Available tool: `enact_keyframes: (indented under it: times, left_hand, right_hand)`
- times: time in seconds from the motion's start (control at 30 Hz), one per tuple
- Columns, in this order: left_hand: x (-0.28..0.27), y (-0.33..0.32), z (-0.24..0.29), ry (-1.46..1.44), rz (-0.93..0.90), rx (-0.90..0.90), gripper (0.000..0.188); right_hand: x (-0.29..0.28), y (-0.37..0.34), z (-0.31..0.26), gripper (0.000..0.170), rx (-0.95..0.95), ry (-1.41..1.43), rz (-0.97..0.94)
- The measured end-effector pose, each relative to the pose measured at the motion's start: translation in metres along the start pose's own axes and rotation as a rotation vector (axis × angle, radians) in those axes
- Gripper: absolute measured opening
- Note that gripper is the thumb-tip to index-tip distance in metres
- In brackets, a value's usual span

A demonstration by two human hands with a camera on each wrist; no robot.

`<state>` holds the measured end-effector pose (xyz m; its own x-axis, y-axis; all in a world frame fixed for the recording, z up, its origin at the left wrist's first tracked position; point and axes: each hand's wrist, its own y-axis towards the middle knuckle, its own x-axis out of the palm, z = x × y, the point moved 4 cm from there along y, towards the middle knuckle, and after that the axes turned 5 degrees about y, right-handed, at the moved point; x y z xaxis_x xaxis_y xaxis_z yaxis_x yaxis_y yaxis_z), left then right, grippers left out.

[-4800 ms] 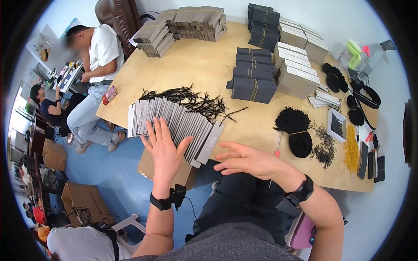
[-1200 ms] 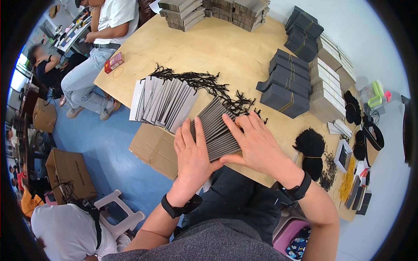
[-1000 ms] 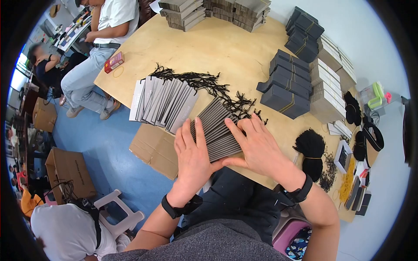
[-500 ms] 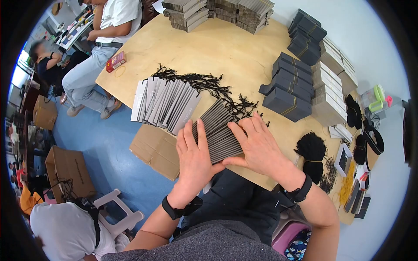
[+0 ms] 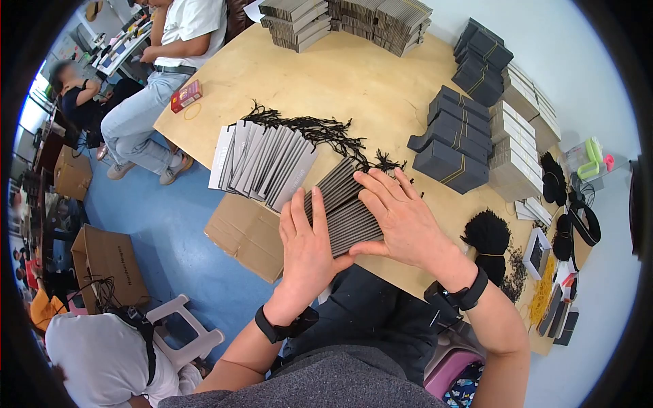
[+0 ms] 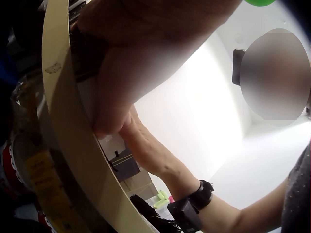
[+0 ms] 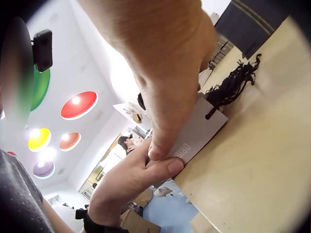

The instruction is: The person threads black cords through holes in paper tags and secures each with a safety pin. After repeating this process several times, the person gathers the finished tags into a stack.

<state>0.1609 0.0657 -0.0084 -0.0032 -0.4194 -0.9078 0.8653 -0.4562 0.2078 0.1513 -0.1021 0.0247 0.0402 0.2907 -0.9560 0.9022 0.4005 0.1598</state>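
Note:
Between the two hands, a bunch of thin grey tags [image 5: 354,228] lies at the table's near edge, with black cords [image 5: 385,163] at its far end. Along its left side rest the nearly straight fingers of my left hand [image 5: 303,246]. My right hand [image 5: 411,231] presses the bunch's right side, its fingers spread and slightly bent. Both thumbs meet at the near end; the right wrist view shows them by a pale tag [image 7: 201,128] with printed letters. Left of the bunch lies a fan of grey tags [image 5: 262,165], its black cords [image 5: 313,128] spread behind.
Dark bundles [image 5: 451,163] and pale banded stacks [image 5: 513,163] stand at the right, grey stacks [image 5: 296,24] at the back. A black cord bundle [image 5: 487,234] and small white box [image 5: 537,253] lie right. A cardboard box [image 5: 245,234] is below the table edge; a person [image 5: 183,34] sits left.
Since the oldest frame, both hands have come down from the air onto part of the tags, which now lies apart from the fan. Lately, the right fingers have shifted slightly on the bunch.

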Motion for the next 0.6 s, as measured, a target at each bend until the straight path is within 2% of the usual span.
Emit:
enact_keyframes:
  times: [0.1,0.2,0.27,0.3,0.33,0.4,0.47,0.57,0.6]
  left_hand:
    - [0.002,0.000,-0.002,-0.025,-0.001,0.003,0.118]
    - [0.006,-0.001,-0.005,-0.066,0.034,0.021,0.113]
    - [0.007,-0.002,-0.006,-0.088,0.058,0.030,0.110]
    - [0.007,-0.002,-0.006,-0.134,0.060,0.018,0.108]
    - [0.008,-0.002,-0.006,-0.180,0.062,0.007,0.107]
    - [0.008,-0.002,-0.006,-0.205,0.128,0.015,0.105]
    - [0.012,-0.003,-0.007,-0.232,0.201,0.016,0.104]
    - [0.016,-0.009,-0.009,-0.348,0.280,0.018,0.103]
    - [0.018,-0.009,-0.010,-0.382,0.235,-0.012,0.103]
  right_hand:
    - [-0.001,-0.001,-0.001,0.081,0.004,-0.004,-0.014]
    - [-0.003,0.001,0.003,0.088,0.060,0.138,-0.035]
    - [-0.016,0.008,0.008,0.098,0.087,0.338,0.194]
    - [-0.020,0.013,0.006,0.103,0.057,0.312,0.201]
    - [-0.013,0.015,0.005,0.103,0.056,0.312,0.202]
    - [0.017,0.019,-0.003,0.103,-0.059,0.172,-0.022]
    - [0.017,0.021,0.001,0.102,-0.063,0.166,-0.017]
    - [0.016,0.024,0.009,0.095,-0.037,0.304,-0.060]
    - [0.015,0.028,0.021,0.090,0.069,0.606,0.017]
